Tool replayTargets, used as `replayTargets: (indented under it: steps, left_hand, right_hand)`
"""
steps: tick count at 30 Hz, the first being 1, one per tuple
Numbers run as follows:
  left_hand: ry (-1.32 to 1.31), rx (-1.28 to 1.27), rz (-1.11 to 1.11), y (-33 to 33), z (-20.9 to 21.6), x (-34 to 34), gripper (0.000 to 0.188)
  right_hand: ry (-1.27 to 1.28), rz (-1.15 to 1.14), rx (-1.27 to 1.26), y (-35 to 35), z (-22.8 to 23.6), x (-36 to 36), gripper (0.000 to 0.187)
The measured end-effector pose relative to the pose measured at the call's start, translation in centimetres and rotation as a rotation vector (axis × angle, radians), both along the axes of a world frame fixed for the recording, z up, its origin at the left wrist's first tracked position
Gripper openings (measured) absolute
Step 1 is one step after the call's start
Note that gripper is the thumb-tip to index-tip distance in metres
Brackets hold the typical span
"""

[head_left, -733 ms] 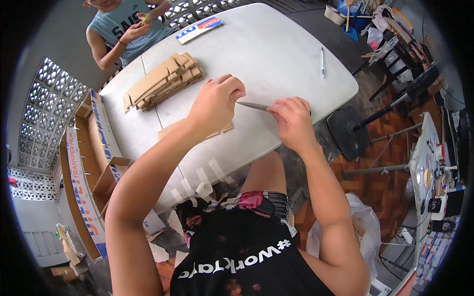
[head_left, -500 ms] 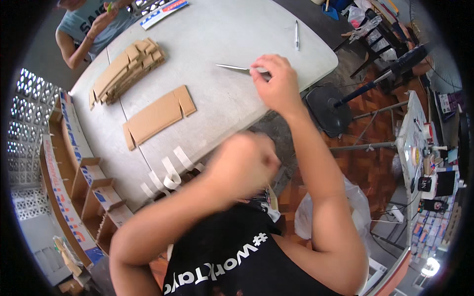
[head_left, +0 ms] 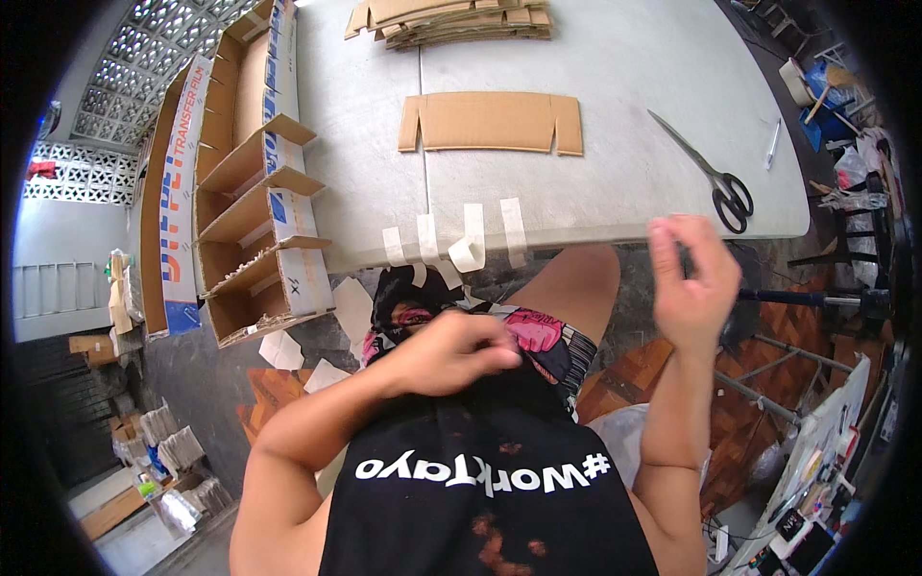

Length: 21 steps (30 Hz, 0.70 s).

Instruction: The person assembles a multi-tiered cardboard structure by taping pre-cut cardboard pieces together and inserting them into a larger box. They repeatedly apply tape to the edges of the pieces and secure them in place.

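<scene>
My left hand (head_left: 459,353) is over my lap in front of the black shirt, fingers loosely curled, with nothing visible in it. My right hand (head_left: 696,280) is raised just off the table's near edge. Its thumb and fingers are apart and it holds nothing. Nearest to it, black-handled scissors (head_left: 713,173) lie on the table, blades pointing away to the left. A flat brown cardboard piece (head_left: 490,122), notched near both ends, lies in the middle. Several white tape strips (head_left: 473,230) hang from the near edge of the table, one of them curled.
A stack of cardboard pieces (head_left: 461,21) lies at the far side of the white table (head_left: 615,197). On the left stands a long cardboard box with dividers (head_left: 252,226). A silver pen (head_left: 773,144) is at the right; paper scraps (head_left: 280,349) are on the floor.
My right hand has let go of the scissors, which now lie on the table, and drawn back. My left hand has lowered toward my lap. The view has turned and shifted left.
</scene>
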<state>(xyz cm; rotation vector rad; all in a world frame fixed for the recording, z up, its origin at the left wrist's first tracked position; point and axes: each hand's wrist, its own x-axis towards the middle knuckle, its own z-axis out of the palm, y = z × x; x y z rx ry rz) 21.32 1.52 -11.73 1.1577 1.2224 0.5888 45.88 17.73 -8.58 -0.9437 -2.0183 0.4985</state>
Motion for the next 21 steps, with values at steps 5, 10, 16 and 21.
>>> replayTargets:
  steps: [5,10,16,21]
  left_hand:
    - [0.262,0.028,0.805,-5.4,-5.3,-4.8,0.03]
    - [-0.459,0.101,1.082,-2.3,-7.8,-4.7,0.027]
    - [-0.115,-0.034,0.86,-6.0,1.1,-5.2,0.013]
    - [0.408,0.25,0.247,-5.2,10.0,-6.1,0.011]
  right_hand:
    - [0.095,0.271,0.017,0.0,0.4,-5.9,0.007]
    - [0.133,0.405,-0.024,0.6,1.4,-9.6,0.009]
    - [0.081,0.657,-0.188,-2.9,2.6,-12.1,0.018]
    - [-0.013,0.903,-0.283,-5.8,4.3,-14.2,0.059]
